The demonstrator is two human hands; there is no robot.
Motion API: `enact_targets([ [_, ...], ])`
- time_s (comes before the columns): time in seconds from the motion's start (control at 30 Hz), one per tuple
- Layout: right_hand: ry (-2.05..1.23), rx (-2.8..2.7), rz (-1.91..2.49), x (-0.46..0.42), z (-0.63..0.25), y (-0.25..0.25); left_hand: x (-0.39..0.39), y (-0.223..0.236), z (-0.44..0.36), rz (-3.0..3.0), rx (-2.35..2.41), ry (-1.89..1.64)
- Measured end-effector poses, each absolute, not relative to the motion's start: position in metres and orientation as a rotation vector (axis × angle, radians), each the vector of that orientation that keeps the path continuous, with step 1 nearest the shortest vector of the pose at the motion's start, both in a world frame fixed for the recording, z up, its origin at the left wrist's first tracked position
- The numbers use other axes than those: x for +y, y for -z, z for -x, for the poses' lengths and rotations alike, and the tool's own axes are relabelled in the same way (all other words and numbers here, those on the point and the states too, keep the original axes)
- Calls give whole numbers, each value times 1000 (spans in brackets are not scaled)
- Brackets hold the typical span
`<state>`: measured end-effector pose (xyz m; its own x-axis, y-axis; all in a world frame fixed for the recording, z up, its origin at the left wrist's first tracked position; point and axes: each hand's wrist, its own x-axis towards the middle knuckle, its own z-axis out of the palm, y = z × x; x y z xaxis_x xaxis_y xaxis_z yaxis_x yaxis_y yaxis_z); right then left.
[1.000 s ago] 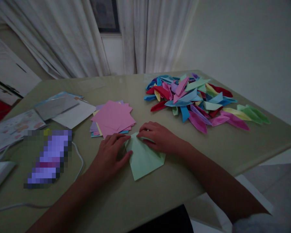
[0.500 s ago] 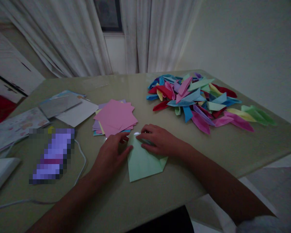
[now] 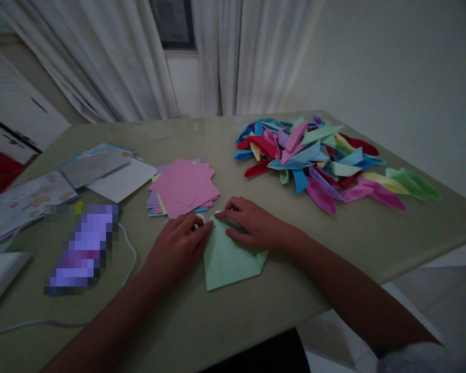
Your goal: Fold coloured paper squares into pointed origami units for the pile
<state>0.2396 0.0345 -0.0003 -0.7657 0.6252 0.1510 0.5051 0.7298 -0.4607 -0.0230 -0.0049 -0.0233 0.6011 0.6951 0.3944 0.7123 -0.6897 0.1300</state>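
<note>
A light green sheet of paper [image 3: 227, 261], partly folded to a point at its far end, lies on the table near the front edge. My left hand [image 3: 176, 246] rests flat on its left side, fingers stretched toward the tip. My right hand [image 3: 252, 225] presses down on the upper right fold with fingers together and slightly bent. Both hands meet near the paper's tip. Just beyond them lies a stack of square sheets with a pink sheet [image 3: 184, 186] on top.
A heap of folded coloured paper pieces [image 3: 318, 158] lies at the far right. Papers and cards [image 3: 112, 173] lie at the left, with a blurred purple object [image 3: 83, 246], a white cable [image 3: 130, 248] and a white device [image 3: 0, 274]. Curtains hang behind the table [image 3: 256, 311].
The green sheet has turned slightly and its left flap now lies flatter. My left hand slid up toward the tip; my right hand stayed pressing the fold.
</note>
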Motion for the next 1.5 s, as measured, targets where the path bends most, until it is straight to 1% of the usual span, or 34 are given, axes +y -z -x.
enact_targets([
  [0.13,-602,-2636,894,35,-240,-1,-3,22,25,2815,-1160,561],
  [0.4,-596,-2632,898,34,-239,-2,-1,20,29,2890,-1148,569],
  [0.8,-602,-2622,878,35,-239,-1,-2,19,32,2859,-1068,437],
  [1.2,-634,-2611,899,35,-240,-1,-4,18,30,2900,-1136,458],
  [1.37,-601,-2628,911,34,-239,-3,-3,15,29,2886,-1100,419],
  [1.5,-511,-2693,919,32,-236,-5,-3,15,28,2889,-1143,398],
])
